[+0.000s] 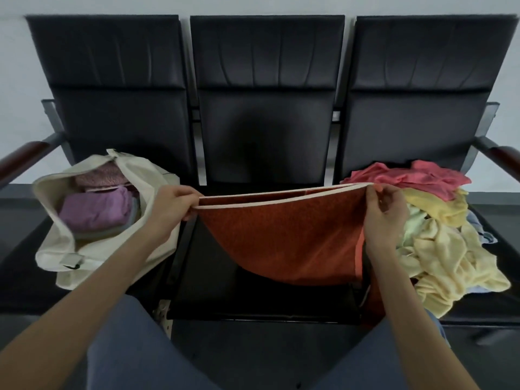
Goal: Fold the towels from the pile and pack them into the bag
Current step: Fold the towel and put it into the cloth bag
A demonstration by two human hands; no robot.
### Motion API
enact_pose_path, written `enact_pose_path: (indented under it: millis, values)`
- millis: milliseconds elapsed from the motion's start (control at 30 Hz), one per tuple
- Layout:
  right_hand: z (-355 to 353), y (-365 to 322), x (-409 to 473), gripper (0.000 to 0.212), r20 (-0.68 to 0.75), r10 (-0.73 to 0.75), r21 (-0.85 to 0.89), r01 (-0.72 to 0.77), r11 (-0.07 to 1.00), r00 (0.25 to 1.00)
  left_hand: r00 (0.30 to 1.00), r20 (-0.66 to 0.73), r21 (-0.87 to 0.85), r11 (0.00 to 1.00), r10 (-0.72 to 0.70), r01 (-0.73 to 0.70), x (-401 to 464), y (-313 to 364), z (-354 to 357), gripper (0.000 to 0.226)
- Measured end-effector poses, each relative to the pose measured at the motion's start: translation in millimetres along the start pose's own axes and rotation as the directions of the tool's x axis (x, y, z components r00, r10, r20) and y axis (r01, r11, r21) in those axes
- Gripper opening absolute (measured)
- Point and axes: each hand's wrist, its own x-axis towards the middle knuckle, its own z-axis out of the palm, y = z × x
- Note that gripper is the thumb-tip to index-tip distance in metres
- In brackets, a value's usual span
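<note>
A rust-red towel (284, 237) with a pale border hangs doubled over the middle seat, its two top edges stretched level between my hands. My left hand (174, 204) pinches its left corners. My right hand (385, 212) pinches the right corners. On the left seat lies a cream cloth bag (92, 257), mouth open, with folded purple and pink towels (95, 206) inside. A loose pile of towels (439, 249) in pink, yellow and pale green covers the right seat.
A row of three black padded seats (267, 136) with metal frame stands against a pale wall. Wooden armrests (22, 159) flank both ends. My knees in blue trousers (126, 347) sit close to the front edge of the seats.
</note>
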Motion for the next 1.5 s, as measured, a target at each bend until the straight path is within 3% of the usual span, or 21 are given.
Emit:
enact_pose_path:
  millis: [200, 333, 500, 600, 700, 767, 833, 1000, 1133, 1200, 1300, 1400, 1500]
  values:
    - [-1.1, -10.5, 16.5, 0.006, 0.046, 0.005, 0.085, -0.009, 0.996, 0.999, 0.992, -0.105, -0.128, 0.989, 0.065, -0.078, 19.8, 41.0, -11.5, 0.020]
    - [-0.3, -13.1, 39.6, 0.014, 0.134, -0.009, 0.011, 0.008, 1.000, 0.991, 0.999, -0.040, -0.139, 0.990, -0.005, -0.001, 44.2, 63.0, -6.7, 0.015]
    - [17.8, 0.7, 78.4, 0.007, 0.243, 0.077, -0.144, -0.043, 0.989, 0.967, 0.994, 0.109, 0.125, 0.992, -0.016, 0.002, 93.0, 74.4, 1.6, 0.019]
    - [34.7, -1.8, 96.0, 0.014, 0.234, 0.042, -0.151, -0.006, 0.989, 0.971, 0.994, 0.082, 0.216, 0.972, 0.079, -0.095, 116.0, 86.2, 9.2, 0.026]
    - [44.1, -12.8, 103.1, 0.005, 0.224, -0.036, -0.126, 0.066, 0.990, 0.974, 0.962, -0.055, 0.220, 0.943, 0.266, -0.248, 124.4, 95.6, 15.3, 0.030]
    - [43.0, -15.6, 97.9, 0.008, 0.218, -0.086, -0.113, 0.113, 0.987, 0.972, 0.928, -0.110, 0.234, 0.917, 0.355, -0.323, 121.0, 89.1, 15.4, 0.033]
    - [36.6, -8.0, 85.8, 0.010, 0.232, -0.093, -0.122, 0.124, 0.985, 0.968, 0.932, -0.093, 0.218, 0.920, 0.351, -0.325, 114.8, 66.5, 13.9, 0.031]
    - [10.8, 55.7, 27.4, 0.012, 0.321, 0.028, -0.275, 0.065, 0.959, 0.947, 0.989, 0.013, 0.231, 0.961, 0.150, -0.150, 85.3, -30.7, 21.4, 0.027]
    - [-8.5, 114.8, -27.4, 0.009, 0.405, 0.334, -0.573, -0.049, 0.818, 0.851, 0.987, 0.156, 0.452, 0.891, -0.038, -0.037, 41.6, -127.2, 33.0, 0.030]
    - [-16.3, 134.3, -46.9, 0.011, 0.446, 0.456, -0.699, -0.018, 0.715, 0.770, 0.965, 0.232, 0.543, 0.839, -0.126, -0.021, 16.2, -168.1, 33.4, 0.031]
    - [-22.4, 143.6, -66.7, 0.009, 0.512, 0.556, -0.803, 0.135, 0.580, 0.655, 0.927, 0.358, 0.614, 0.776, -0.112, -0.143, -14.4, -203.8, 28.9, 0.034]
    - [-19.0, 135.4, -76.7, 0.024, 0.513, 0.651, -0.857, 0.289, 0.427, 0.560, 0.874, 0.481, 0.629, 0.723, -0.073, -0.286, -29.4, -214.0, 20.2, 0.034]
    - [-7.0, 121.3, -77.0, 0.033, 0.483, 0.722, -0.830, 0.522, 0.196, 0.496, 0.798, 0.583, 0.661, 0.659, -0.151, -0.359, -38.7, -212.0, 16.0, 0.023]
